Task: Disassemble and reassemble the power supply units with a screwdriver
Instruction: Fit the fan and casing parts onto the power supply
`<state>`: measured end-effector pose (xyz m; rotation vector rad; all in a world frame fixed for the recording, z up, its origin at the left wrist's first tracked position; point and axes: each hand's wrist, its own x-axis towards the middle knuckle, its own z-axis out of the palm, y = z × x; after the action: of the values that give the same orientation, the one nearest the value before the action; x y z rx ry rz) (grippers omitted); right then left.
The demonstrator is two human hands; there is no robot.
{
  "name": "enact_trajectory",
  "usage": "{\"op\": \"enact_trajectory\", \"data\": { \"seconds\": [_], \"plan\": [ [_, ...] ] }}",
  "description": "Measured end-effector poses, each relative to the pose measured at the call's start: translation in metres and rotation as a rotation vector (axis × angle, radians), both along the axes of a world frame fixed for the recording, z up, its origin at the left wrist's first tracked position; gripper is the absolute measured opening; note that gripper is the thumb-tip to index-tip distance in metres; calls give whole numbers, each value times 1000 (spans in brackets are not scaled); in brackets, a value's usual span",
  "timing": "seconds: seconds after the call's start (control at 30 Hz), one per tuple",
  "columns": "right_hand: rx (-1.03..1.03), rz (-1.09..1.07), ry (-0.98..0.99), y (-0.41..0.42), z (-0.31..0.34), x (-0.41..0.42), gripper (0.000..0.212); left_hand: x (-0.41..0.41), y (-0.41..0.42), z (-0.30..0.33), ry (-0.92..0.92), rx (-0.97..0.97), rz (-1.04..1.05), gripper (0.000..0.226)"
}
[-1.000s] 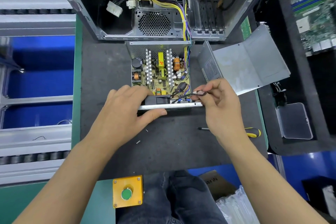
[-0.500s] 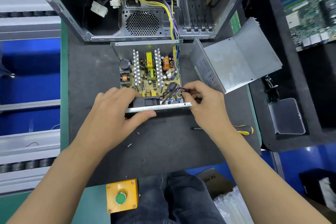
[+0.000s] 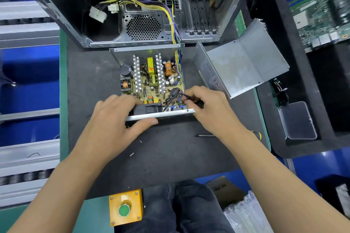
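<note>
Nearest us, a yellow box with a green button [image 3: 125,207] sits at the tabletop's front edge, out of the working area. Beyond it, two loose screws [image 3: 131,154] lie on the dark mat [image 3: 170,157]; we judge they were set there within easy reach for refitting. The screwdriver [image 3: 205,135] lies on the mat just behind our right wrist, tip pointing left, its yellow-and-black handle mostly hidden by the arm; no hand has it, since this step looks like finger work.

Our left hand [image 3: 115,119] grips the near wall of the open power supply unit [image 3: 151,81], thumb pressed against the outside of the metal lip and fingers curled over onto the black fan inside, which we take as bracing the case so it will not slide. Our right hand [image 3: 206,106] is at the unit's near right corner, fingers curled in a pinch on the black wires [image 3: 175,98] there, apparently routing or tucking them clear of the edge.

The unit rests on the mat in the middle of the tabletop, its circuit board exposed. Its removed cover [image 3: 244,64] lies just to the right, tilted up. Yellow cables [image 3: 170,17] run from the unit's far right corner into the open computer case [image 3: 151,5] behind it. Far right, a clear plastic tray [image 3: 297,121] and a motherboard [image 3: 322,5] rest in black foam.
</note>
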<state>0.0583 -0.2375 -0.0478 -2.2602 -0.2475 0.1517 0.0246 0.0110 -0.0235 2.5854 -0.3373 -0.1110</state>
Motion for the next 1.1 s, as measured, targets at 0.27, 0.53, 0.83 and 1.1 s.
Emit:
{"op": "enact_trajectory", "data": {
  "seconds": [0.27,0.53,0.83,1.1],
  "plan": [
    [-65,89,-69,1,7,3,15,-1,1,0,1,4,-1,52],
    [-158,208,-124,1,14,7,6,0,0,0,3,4,-4,51],
    [-70,74,-23,2,8,2,10,0,-2,2,14,-4,0,52],
    [-116,11,24,9,10,5,9,1,-1,4,39,14,1,52]
  ]
}}
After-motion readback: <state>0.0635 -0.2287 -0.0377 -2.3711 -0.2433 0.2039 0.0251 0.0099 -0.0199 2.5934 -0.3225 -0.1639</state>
